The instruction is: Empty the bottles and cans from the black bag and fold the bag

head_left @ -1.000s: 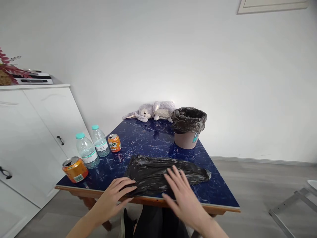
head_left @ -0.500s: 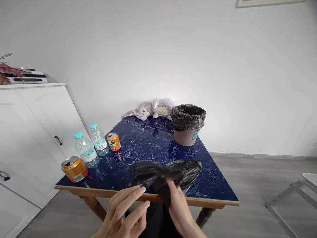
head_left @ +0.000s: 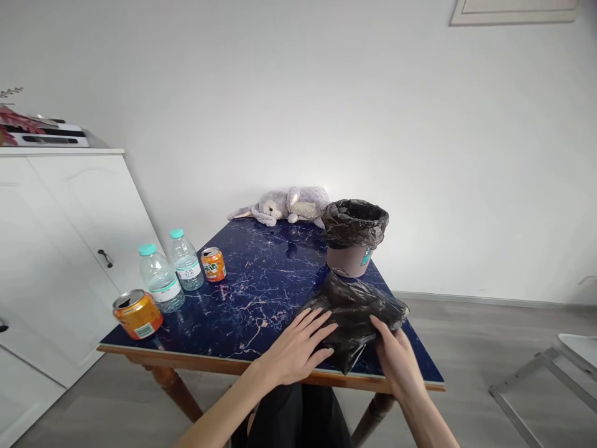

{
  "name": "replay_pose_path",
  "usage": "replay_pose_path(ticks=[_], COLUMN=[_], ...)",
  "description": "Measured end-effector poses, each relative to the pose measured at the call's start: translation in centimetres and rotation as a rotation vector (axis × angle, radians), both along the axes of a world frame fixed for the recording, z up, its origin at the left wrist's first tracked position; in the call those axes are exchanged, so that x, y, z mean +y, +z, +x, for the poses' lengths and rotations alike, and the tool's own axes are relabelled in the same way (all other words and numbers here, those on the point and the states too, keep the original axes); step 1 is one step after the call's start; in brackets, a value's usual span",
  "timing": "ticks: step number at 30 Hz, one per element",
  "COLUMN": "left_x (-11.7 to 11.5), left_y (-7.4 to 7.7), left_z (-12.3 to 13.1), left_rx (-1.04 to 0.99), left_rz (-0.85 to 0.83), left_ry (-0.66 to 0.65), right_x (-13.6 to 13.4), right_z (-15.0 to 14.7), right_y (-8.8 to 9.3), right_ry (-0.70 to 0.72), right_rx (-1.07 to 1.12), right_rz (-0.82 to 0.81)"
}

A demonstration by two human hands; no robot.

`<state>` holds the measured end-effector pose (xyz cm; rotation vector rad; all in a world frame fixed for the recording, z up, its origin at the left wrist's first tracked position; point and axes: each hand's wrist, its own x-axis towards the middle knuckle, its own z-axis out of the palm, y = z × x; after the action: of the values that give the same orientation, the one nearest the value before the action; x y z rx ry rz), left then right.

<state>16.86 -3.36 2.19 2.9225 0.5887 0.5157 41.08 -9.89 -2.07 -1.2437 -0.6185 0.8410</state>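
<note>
A crumpled black plastic bag (head_left: 357, 314) lies spread on the front right part of the table. My left hand (head_left: 298, 348) is at the bag's left side, fingers spread out and fingertips against its edge. At the bag's right side, my right hand (head_left: 401, 364) has its thumb on top and the other fingers partly hidden around the edge, gripping it. Just behind the bag stands a small trash can (head_left: 349, 261), lined with a black bag folded over its rim.
The blue marbled table (head_left: 261, 298) has a wooden edge. On its left are two clear bottles (head_left: 166, 291) (head_left: 188, 269) and two orange cans (head_left: 138, 316) (head_left: 213, 266). A plush rabbit (head_left: 298, 205) lies at the back. A white cabinet (head_left: 69, 236) stands left, a folding chair (head_left: 545, 367) right.
The black bag has moved right and lies flatter, nearer the trash can. My left hand has come forward and right to the bag; my right hand has shifted right, to its right edge.
</note>
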Motion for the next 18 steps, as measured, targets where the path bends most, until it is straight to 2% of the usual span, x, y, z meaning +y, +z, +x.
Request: replay_pose_path(ticks=[3,5,6,8,10,11,13,15,18], left_x=[0.5,0.4,0.4,0.1,-0.3,-0.6,-1.0,-1.3,-1.6], left_y=[-0.9,-1.2,-1.3,-1.2,-0.9,-0.7,-0.3,-0.1,0.0], left_z=[0.2,0.2,0.2,0.1,0.0,-0.1,-0.5,-1.2,-2.3], left_rx=[0.021,0.034,0.040,0.047,0.046,0.041,0.025,0.002,-0.048], left_rz=[-0.020,-0.030,-0.034,-0.037,-0.042,-0.048,-0.064,-0.076,-0.110], left_ry=[-0.012,-0.014,-0.014,-0.012,-0.007,-0.006,-0.012,-0.025,-0.005], right_x=[-1.2,-2.6,-3.4,-4.6,-5.1,-5.1,-4.8,-4.5,-5.0], right_z=[1.8,1.2,0.6,-1.2,-2.6,-3.1,-3.3,-2.8,-2.0], right_y=[0.8,2.1,2.7,3.3,2.5,1.7,-0.2,-1.8,-2.2], right_ry=[-0.220,-0.303,-0.269,-0.033,0.214,0.282,0.308,0.302,0.356], right_rx=[-0.381,-0.694,-0.857,-1.153,-1.381,-1.460,-1.533,-1.513,-1.352], right_rz=[-0.041,-0.015,0.028,0.120,0.172,0.182,0.191,0.186,0.163])
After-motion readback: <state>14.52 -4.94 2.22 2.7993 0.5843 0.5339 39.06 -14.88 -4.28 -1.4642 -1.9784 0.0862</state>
